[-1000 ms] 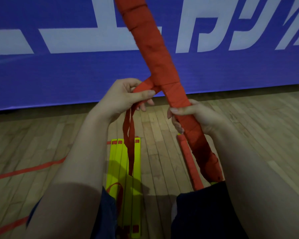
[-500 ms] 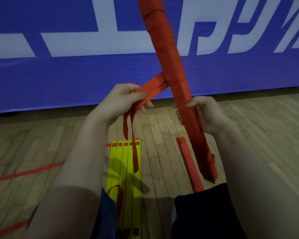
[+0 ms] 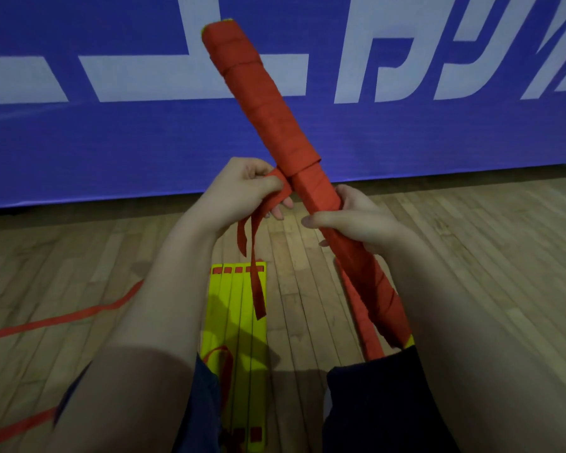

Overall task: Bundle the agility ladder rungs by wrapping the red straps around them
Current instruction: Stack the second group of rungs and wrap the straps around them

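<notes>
A long bundle of ladder rungs point(image 3: 268, 112), wound all over in red strap, slants from upper left down to my right thigh. My right hand point(image 3: 356, 217) grips the bundle at its middle. My left hand point(image 3: 242, 191) pinches the loose red strap point(image 3: 255, 256) right beside the bundle; two strap tails hang down from it. On the floor between my legs lie several flat yellow rungs point(image 3: 239, 322) side by side. A second red-wrapped bundle point(image 3: 360, 318) lies on the floor under the held one.
A blue banner with white lettering point(image 3: 111, 132) stands along the back. The floor is wooden boards point(image 3: 471, 243) with a red line point(image 3: 56, 320) at the left. A red strap loop point(image 3: 219, 358) lies on the yellow rungs near my dark shorts point(image 3: 383, 407).
The bundle has tipped so its top end now shows at upper left. My left hand has moved in close to the bundle, drawing the strap tight against it.
</notes>
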{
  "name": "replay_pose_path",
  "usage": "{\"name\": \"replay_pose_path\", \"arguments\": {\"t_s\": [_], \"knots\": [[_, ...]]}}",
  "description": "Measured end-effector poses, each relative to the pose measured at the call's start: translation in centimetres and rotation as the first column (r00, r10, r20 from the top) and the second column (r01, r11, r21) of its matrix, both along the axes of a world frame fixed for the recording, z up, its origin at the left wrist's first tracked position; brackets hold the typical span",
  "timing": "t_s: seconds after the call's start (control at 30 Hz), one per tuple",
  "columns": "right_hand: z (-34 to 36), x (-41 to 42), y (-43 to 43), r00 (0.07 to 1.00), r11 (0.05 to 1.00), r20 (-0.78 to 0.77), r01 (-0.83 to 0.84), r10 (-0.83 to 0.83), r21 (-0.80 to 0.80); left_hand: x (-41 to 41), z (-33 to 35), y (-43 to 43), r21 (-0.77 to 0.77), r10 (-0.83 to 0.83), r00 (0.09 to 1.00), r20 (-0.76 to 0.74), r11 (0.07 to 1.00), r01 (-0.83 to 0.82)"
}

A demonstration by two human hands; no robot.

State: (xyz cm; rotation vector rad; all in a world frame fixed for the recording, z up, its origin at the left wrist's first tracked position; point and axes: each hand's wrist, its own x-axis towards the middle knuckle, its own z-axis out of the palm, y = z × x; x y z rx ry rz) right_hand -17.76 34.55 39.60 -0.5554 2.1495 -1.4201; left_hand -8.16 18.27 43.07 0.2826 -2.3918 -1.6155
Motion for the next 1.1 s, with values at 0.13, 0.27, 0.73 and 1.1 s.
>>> {"name": "replay_pose_path", "arguments": {"t_s": [0.13, 0.27, 0.73, 1.1], "knots": [[-0.6, 0.4, -0.9, 0.969, 0.995, -0.228, 0.096, -0.091, 0.011, -0.7, -0.2, 1.3, 0.020, 0.085, 0.996, -0.021, 0.996, -0.084], [-1.2, 1.2, -1.5, 0.809, 0.958, -0.582, 0.228, -0.087, 0.173, -1.3, -0.6, 2.3, 0.111, 0.164, 0.986, -0.021, 0.981, -0.161], [0.2, 1.7, -0.9, 0.947, 0.995, -0.316, -0.025, 0.053, 0.092, -0.7, -0.5, 1.1, 0.271, 0.268, 0.954, -0.135, 0.936, -0.225], [0.7, 0.0, 1.4, 0.862, 0.869, 0.203, -0.400, 0.465, -0.292, 0.0, -0.5, 1.1, 0.209, -0.044, 0.973, -0.225, 0.973, 0.092]]}}
